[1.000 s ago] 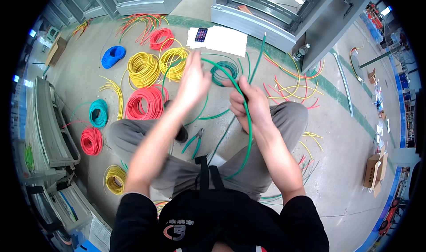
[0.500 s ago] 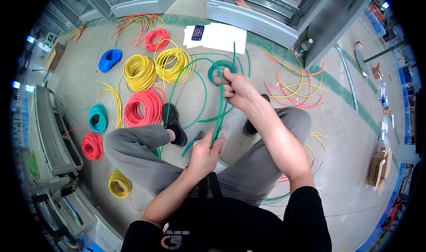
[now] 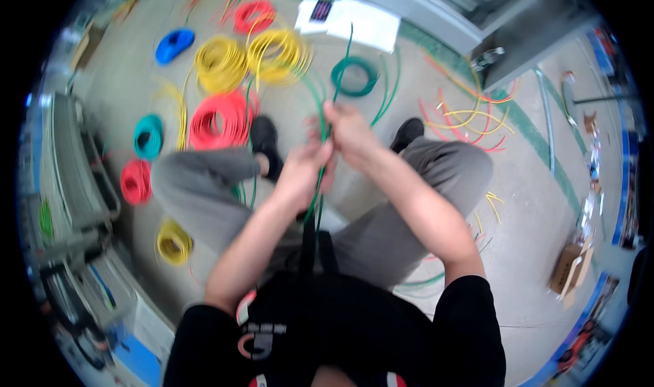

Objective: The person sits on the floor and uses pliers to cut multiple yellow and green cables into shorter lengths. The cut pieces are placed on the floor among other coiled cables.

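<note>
Between my knees, both hands are close together on green wire, which runs up past the fingers and hangs down toward my lap. My left hand is closed around the strands, its fingers smeared by motion. Just above and to its right, my right hand pinches the green wire near the fingertips. Beyond the hands lies a green wire coil on the floor, with loose green strands beside it. Whether a tool is in either hand cannot be made out.
Yellow coils, a large red coil, a blue coil and a teal coil lie to the left. Loose red and yellow wires lie right. Ahead are paper sheets with a phone and a grey cabinet.
My left hand has risen toward my right hand, and the right has come slightly down, so they now nearly meet on the green wire. The head view has shifted, blurring the picture.
</note>
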### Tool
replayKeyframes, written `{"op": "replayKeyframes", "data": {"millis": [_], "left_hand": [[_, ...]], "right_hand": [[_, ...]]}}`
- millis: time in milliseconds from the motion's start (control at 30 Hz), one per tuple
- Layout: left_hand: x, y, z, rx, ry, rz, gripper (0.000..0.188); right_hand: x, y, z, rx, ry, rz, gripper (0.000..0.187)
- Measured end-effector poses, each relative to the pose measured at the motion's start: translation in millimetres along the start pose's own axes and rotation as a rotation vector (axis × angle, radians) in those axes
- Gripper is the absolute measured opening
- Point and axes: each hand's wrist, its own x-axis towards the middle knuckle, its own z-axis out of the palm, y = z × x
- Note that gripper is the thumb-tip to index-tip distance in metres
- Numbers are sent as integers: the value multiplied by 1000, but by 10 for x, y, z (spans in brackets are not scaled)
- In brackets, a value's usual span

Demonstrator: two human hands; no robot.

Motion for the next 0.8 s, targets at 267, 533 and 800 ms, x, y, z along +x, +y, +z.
{"op": "replayKeyframes", "data": {"millis": [267, 533, 800], "left_hand": [[-162, -88, 2, -11, -280, -64, 26], [-316, -154, 50, 31, -233, -162, 24], [-283, -238, 57, 33, -214, -137, 23]], "right_hand": [[295, -175, -232, 133, 85, -93, 17], [403, -67, -262, 216, 164, -18, 17], [380, -107, -236, 174, 143, 10, 16]]}}
